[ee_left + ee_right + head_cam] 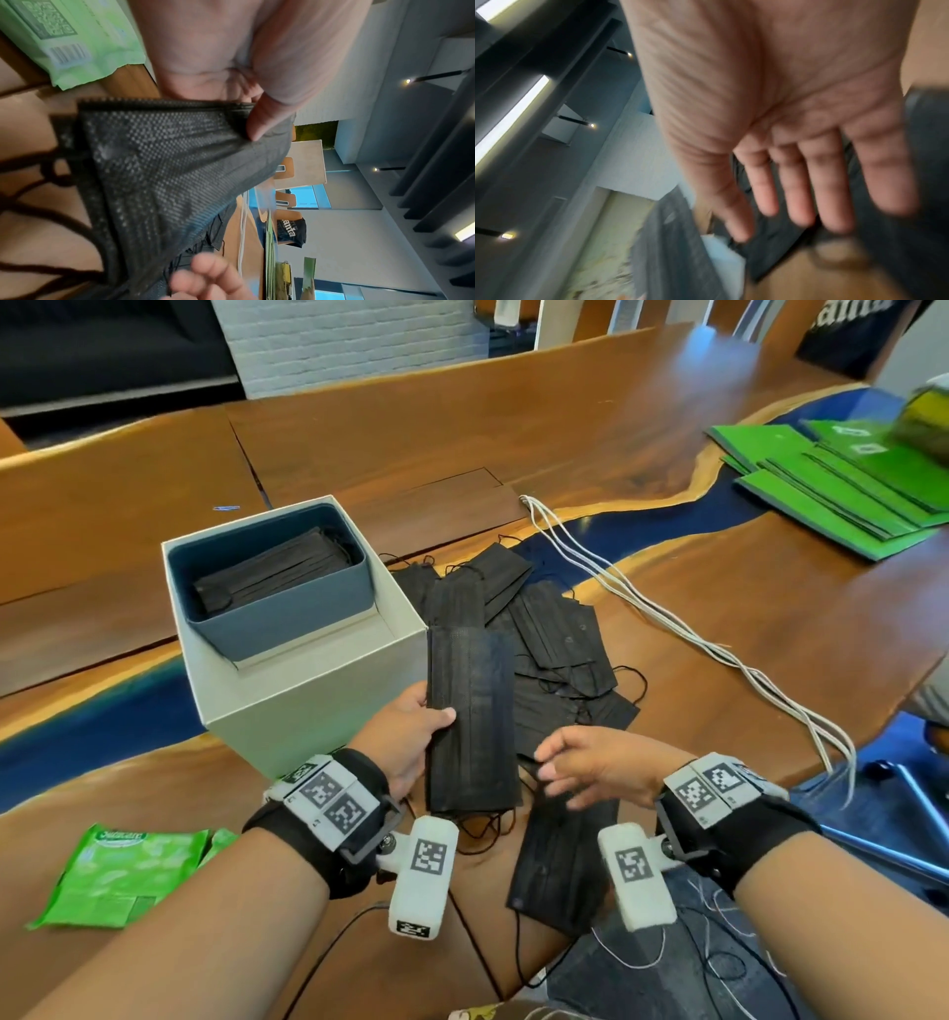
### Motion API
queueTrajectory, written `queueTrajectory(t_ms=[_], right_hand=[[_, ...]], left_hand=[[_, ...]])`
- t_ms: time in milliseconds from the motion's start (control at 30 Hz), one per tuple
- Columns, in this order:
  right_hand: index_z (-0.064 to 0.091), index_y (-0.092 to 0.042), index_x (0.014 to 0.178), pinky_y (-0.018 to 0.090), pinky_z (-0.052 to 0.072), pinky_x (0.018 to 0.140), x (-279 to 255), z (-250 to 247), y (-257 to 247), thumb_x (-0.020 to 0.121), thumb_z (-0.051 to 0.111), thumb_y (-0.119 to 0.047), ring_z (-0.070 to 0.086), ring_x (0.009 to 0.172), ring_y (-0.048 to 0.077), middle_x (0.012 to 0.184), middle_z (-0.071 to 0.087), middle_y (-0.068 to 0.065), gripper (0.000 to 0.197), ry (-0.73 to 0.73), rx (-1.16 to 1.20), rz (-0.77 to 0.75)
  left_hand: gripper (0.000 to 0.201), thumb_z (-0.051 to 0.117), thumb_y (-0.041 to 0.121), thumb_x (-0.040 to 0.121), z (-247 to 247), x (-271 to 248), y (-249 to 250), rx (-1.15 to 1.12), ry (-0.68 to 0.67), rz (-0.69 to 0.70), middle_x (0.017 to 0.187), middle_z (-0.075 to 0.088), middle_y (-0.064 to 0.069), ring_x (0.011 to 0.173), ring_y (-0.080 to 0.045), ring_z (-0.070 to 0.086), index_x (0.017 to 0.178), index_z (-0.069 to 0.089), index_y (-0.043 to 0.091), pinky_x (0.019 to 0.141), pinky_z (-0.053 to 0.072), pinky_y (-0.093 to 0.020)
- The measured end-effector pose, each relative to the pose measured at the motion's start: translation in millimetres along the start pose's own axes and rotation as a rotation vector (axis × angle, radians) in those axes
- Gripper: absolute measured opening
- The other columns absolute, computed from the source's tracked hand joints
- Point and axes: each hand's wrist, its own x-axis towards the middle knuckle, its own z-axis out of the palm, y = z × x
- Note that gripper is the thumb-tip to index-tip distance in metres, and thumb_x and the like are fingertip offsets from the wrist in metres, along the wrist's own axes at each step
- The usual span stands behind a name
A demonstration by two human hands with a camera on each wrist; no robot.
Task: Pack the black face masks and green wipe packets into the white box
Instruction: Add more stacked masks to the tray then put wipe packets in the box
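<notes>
One thin stack of black masks [470, 716] hung beside the white box [287, 660], left hand [411, 737] pinching its edge; right hand [590, 765] spread, empty. Light, floppy — best gripped mid-edge.

Wood table [590, 418] w/ blue resin streak [662, 516] across it. White brick wall [349, 341] behind, dark sofa [102, 346] far left. Ceiling: dark beams [432, 162], small spotlights [408, 81], lit strip [513, 119].

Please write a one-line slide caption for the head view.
Left hand holds black masks beside white box; right hand open.
</notes>
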Motion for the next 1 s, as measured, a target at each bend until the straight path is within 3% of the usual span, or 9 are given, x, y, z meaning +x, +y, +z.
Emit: queueTrajectory(t_ms=[167,267,400,533,600,700,800,867,1000], right_hand=[[0.053,-0.015,0.097,0.027,0.041,0.062,1.4,-36.7,35.2,0.084,0.068,-0.026,0.051,0.082,0.019,0.093,0.055,0.006,0.023,0.373,-0.279,0.215],[0.043,-0.018,0.088,0.028,0.037,0.063,3.8,-35.6,47.2,0.081,0.072,-0.027,0.046,0.078,0.019,0.089,0.049,0.006,0.031,0.443,-0.365,0.271],[0.047,-0.015,0.096,0.033,0.041,0.074,9.9,-29.4,54.2,0.074,0.078,-0.029,0.053,0.089,0.021,0.096,0.053,0.005,0.040,0.527,-0.471,0.251],[0.053,-0.015,0.084,0.035,0.049,0.083,13.5,-19.4,50.6,0.079,0.072,-0.023,0.053,0.083,0.019,0.082,0.050,0.000,0.022,0.508,-0.618,0.215],[0.052,-0.016,0.072,0.033,0.049,0.077,14.8,-17.5,49.9,0.081,0.067,-0.018,0.053,0.077,0.019,0.077,0.053,0.002,0.018,0.459,-0.651,0.196],[0.042,-0.017,0.064,0.028,0.037,0.061,10.8,-19.5,46.5,0.080,0.061,-0.008,0.044,0.061,0.016,0.063,0.045,-0.001,0.027,0.384,-0.480,0.051],[0.037,-0.020,0.063,0.030,0.026,0.056,0.4,-18.9,29.4,0.074,0.058,-0.006,0.033,0.055,0.014,0.058,0.036,-0.003,0.028,0.383,-0.243,-0.122],[0.041,-0.021,0.067,0.033,0.028,0.059,-6.7,-16.0,10.1,0.071,0.054,-0.005,0.036,0.059,0.018,0.062,0.039,0.000,0.021,0.363,-0.020,-0.205],[0.057,-0.013,0.089,0.032,0.046,0.079,-25.4,-13.5,-27.4,0.086,0.039,0.016,0.059,0.077,0.018,0.079,0.060,0.007,0.033,0.189,0.229,-0.340]], left_hand=[[0.037,0.037,-0.001,0.097,-7.4,4.6,-9.6,0.047,0.027,-0.058,0.123,0.059,-0.017,0.115,-0.030,0.056,0.131,0.048,0.009,0.101,0.043,-0.049],[0.036,0.037,-0.001,0.097,-7.4,6.2,-15.8,0.072,0.043,-0.073,0.124,0.058,-0.018,0.116,-0.032,0.055,0.130,0.047,0.008,0.102,0.042,-0.050],[0.031,0.037,-0.001,0.097,-7.1,6.1,-19.9,0.094,0.041,-0.087,0.120,0.060,-0.017,0.115,-0.032,0.055,0.124,0.050,0.010,0.100,0.044,-0.050],[0.031,0.037,-0.002,0.097,-7.7,4.4,-19.7,0.112,0.042,-0.091,0.119,0.059,-0.017,0.114,-0.032,0.055,0.123,0.050,0.011,0.098,0.045,-0.047],[0.032,0.038,-0.001,0.097,-9.1,4.0,-18.6,0.113,0.039,-0.092,0.122,0.058,-0.018,0.116,-0.032,0.054,0.125,0.049,0.011,0.100,0.044,-0.049],[0.035,0.036,-0.002,0.097,-11.6,3.8,-14.4,0.108,0.037,-0.074,0.123,0.058,-0.018,0.116,-0.032,0.054,0.127,0.048,0.010,0.099,0.044,-0.048],[0.037,0.033,-0.003,0.097,-14.2,2.5,-9.4,0.080,0.013,-0.052,0.123,0.058,-0.019,0.115,-0.031,0.055,0.128,0.049,0.009,0.097,0.046,-0.045],[0.037,0.032,-0.001,0.098,-15.1,1.5,-7.5,0.059,0.001,-0.050,0.122,0.059,-0.018,0.112,-0.029,0.057,0.129,0.049,0.009,0.092,0.048,-0.041],[0.036,0.029,0.001,0.099,-13.6,-1.8,-3.3,0.000,-0.040,-0.052,0.120,0.061,-0.017,0.106,-0.027,0.059,0.127,0.050,0.011,0.085,0.050,-0.038]])
